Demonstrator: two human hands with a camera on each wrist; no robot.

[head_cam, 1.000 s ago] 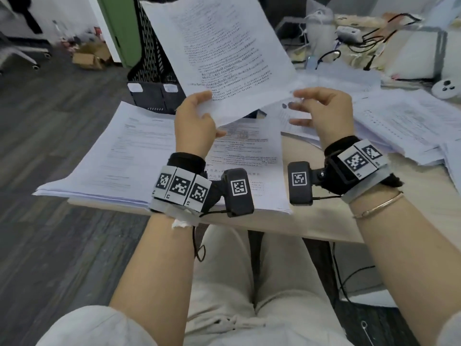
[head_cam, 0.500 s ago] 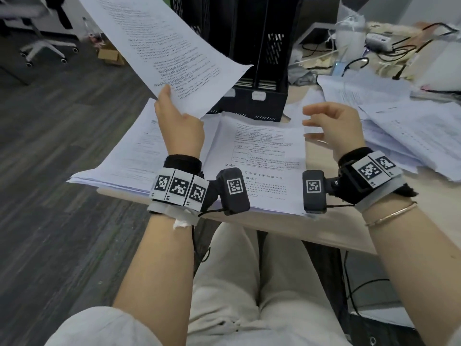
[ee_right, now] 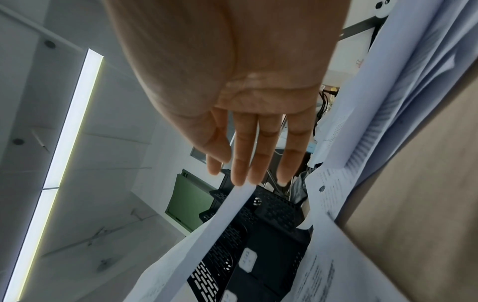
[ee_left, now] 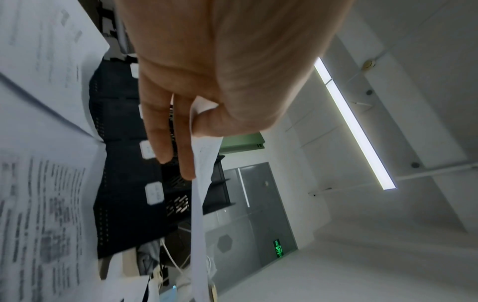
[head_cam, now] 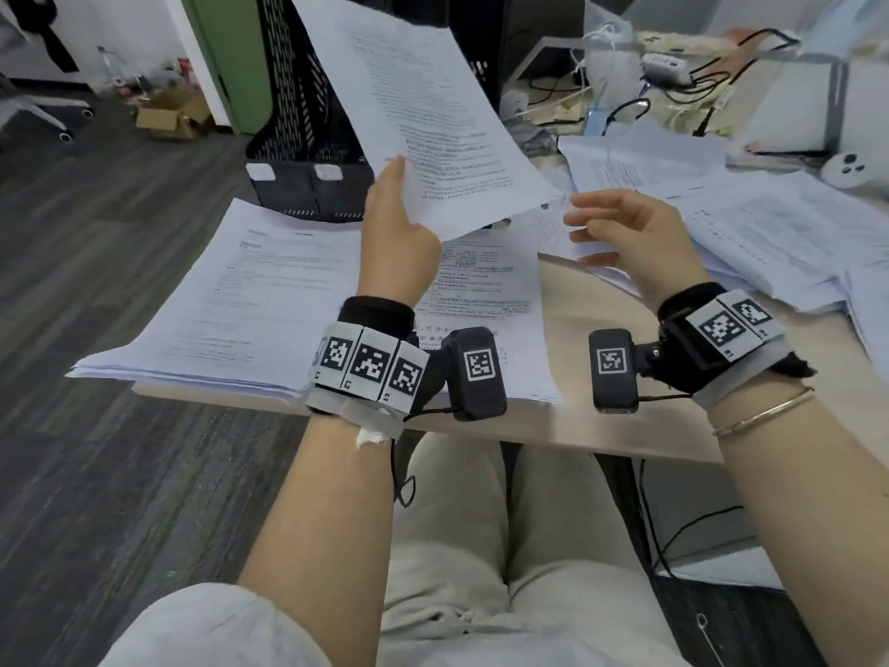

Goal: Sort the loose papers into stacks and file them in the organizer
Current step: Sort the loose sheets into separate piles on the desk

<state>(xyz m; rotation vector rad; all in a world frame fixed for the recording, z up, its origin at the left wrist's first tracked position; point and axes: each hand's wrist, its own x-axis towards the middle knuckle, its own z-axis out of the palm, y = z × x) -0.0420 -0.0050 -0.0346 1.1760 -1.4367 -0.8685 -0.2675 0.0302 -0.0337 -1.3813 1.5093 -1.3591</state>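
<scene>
Now my left hand (head_cam: 397,255) pinches printed sheet (head_cam: 433,122) at lower corner, thumb against fingers (ee_left: 165,130), raised before black organizer (head_cam: 308,137); right hand (head_cam: 635,243) relaxed open, empty, just beside sheet edge.

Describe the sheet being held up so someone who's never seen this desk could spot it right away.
Start at the black mesh organizer at the desk's far left corner. In front of it, the left hand pinches one printed sheet by its lower corner. It is the only paper raised off the desk and tilted up; all the others lie flat in stacks.
</scene>
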